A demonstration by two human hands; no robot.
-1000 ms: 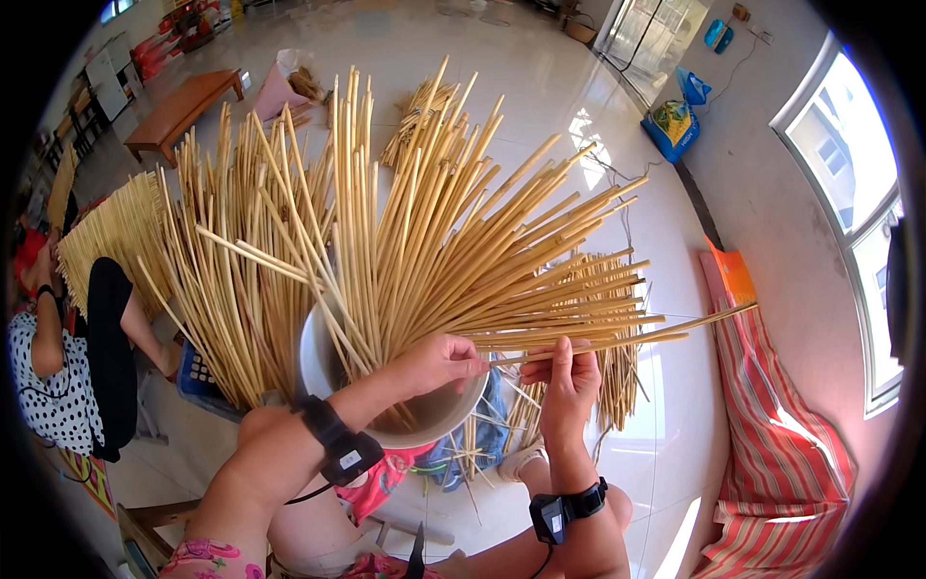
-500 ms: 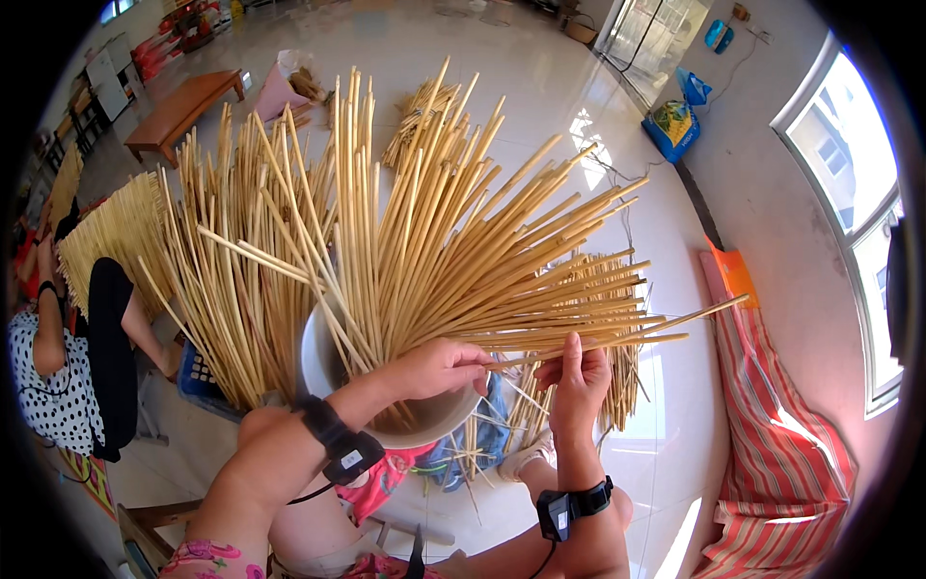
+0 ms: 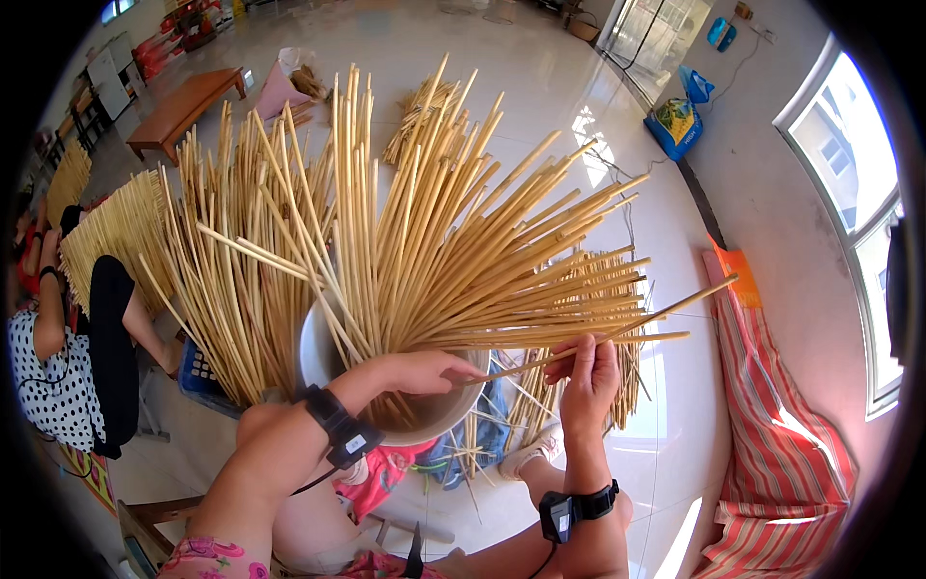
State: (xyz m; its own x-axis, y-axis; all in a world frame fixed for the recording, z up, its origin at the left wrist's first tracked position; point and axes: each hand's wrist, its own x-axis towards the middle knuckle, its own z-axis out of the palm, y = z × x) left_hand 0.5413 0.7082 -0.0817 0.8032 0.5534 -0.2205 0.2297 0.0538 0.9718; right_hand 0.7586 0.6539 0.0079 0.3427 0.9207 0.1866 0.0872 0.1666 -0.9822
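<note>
The left hand (image 3: 420, 372) lies over the near rim of the round metal bowl (image 3: 318, 347), its fingers curled together on the lower end of a single cane (image 3: 617, 333) that slants out to the right. The right hand (image 3: 590, 378) pinches that same cane further along, thumb and fingers closed on it. The cane sits at the near right edge of the fan of upright canes (image 3: 386, 241) that spread from the bowl, which rests at the person's knees above the shiny floor (image 3: 540, 87).

To do this well, I judge the 2 hands should keep the cane low and level, guide its butt end tight against the neighbouring canes at the rim, and bend it gently so it does not crack.

Against the frame 1 second back, the right hand has dropped slightly and moved nearer; the left hand keeps its place on the rim. A seated person (image 3: 58, 357) works at the far left, beside a woven cane panel (image 3: 106, 232).
</note>
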